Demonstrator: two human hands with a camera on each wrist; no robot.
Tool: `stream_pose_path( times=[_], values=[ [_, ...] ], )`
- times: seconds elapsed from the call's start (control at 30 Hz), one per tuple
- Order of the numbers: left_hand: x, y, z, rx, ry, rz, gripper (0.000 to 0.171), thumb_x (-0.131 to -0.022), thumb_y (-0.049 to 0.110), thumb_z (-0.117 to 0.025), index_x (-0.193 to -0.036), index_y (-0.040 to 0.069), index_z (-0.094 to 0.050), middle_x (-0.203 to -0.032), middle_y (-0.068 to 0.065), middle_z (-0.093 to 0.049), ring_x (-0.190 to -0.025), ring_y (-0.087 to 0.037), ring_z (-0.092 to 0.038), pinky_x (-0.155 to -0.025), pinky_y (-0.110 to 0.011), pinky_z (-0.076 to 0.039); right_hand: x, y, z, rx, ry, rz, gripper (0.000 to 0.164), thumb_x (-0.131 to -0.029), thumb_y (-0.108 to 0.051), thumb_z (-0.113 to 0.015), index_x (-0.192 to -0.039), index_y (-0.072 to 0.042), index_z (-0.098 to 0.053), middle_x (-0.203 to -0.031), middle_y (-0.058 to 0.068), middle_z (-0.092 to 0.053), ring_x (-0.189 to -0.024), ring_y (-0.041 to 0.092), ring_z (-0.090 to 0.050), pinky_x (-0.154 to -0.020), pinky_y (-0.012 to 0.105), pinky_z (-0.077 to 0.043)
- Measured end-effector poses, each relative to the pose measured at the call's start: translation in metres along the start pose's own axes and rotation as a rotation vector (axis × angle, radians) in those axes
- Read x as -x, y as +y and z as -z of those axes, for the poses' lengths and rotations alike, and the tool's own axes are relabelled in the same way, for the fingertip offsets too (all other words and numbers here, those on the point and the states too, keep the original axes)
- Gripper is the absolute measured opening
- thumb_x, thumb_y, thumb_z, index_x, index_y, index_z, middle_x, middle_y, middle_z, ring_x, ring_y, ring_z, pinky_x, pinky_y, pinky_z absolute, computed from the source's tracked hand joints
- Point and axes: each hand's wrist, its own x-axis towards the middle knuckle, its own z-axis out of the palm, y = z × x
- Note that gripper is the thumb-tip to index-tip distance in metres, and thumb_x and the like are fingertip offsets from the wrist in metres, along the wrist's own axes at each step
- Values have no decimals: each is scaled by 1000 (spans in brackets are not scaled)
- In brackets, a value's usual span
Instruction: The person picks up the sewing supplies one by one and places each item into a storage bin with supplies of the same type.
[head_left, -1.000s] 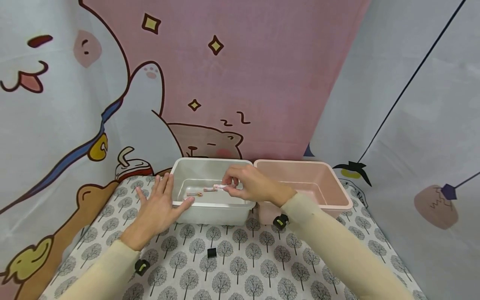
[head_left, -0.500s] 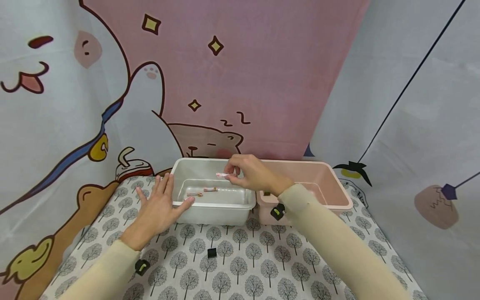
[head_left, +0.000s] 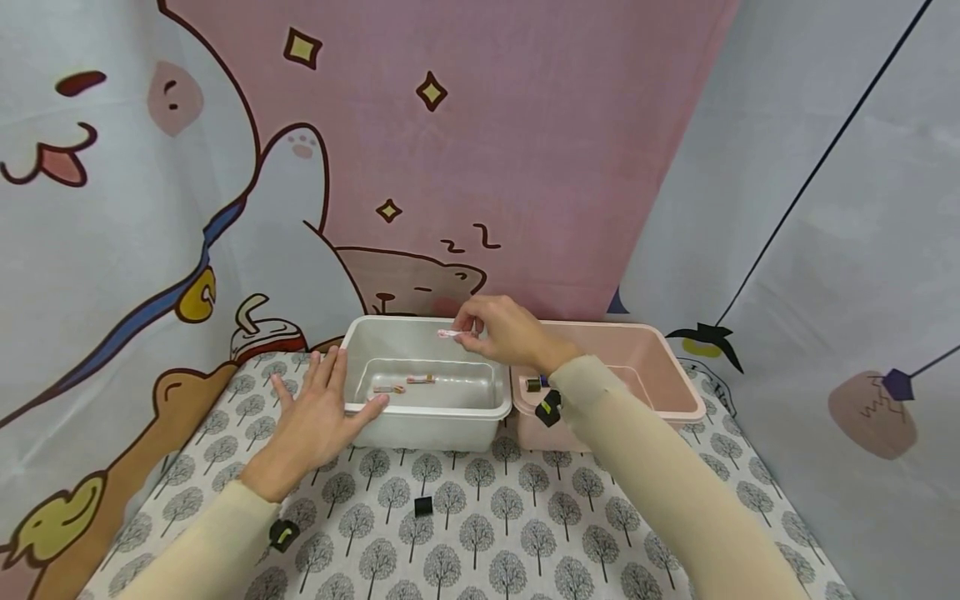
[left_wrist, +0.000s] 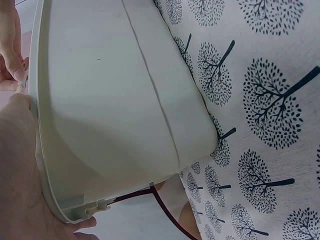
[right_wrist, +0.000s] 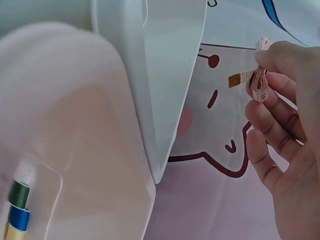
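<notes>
Between the thumb and fingers of my right hand (head_left: 506,335) is a folded tape measure (right_wrist: 260,75), pinkish white with printed marks and a brass end tip. In the head view it hangs over the right back part of the white bin (head_left: 427,412). Down on that bin's floor lie two small banded bundles (head_left: 421,379), pale with orange-brown ends. My left hand (head_left: 318,417) rests on the bin's left front corner, fingers straight and thumb along the front rim.
A pink bin (head_left: 678,415) stands right beside the white one. Inside it are a green spool (right_wrist: 19,194) and a blue spool (right_wrist: 19,218), partly hidden by my right forearm in the head view. A small black square (head_left: 423,507) lies on the tree-print cloth (head_left: 480,533).
My right hand has lifted the tape measure up from the white bin's floor toward its back rim. The left hand has stayed in place.
</notes>
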Motion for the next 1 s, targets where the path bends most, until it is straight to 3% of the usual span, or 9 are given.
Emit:
stream_pose_path(
  times=[0.37, 0.87, 1.0],
  values=[
    [0, 1, 1, 14, 0, 8, 122, -110, 86, -50, -184, -6, -16, -194, -31, -11, -181, -57, -7, -126, -100, 11, -7, 12, -3, -2, 8, -64, 8, -104, -17, -87, -111, -12, -86, -102, 2, -84, -96, 18, -79, -90, 36, -68],
    [-1, -1, -1, 6, 2, 5, 123, -110, 87, -48, -184, -6, -16, -194, -30, -11, -182, -57, -7, -126, -101, 10, -19, 21, -3, -28, 13, -151, 7, -104, -17, -85, -110, -12, -86, -102, 3, -83, -96, 18, -78, -90, 38, -67],
    [-1, -1, -1, 7, 0, 5, 123, -110, 87, -48, -184, -6, -16, -194, -30, -11, -182, -57, -7, -126, -100, 10, -22, 22, -4, -16, 1, -177, 14, -104, -19, -86, -115, -11, -86, -109, 7, -85, -102, 24, -80, -95, 41, -67]
  ],
)
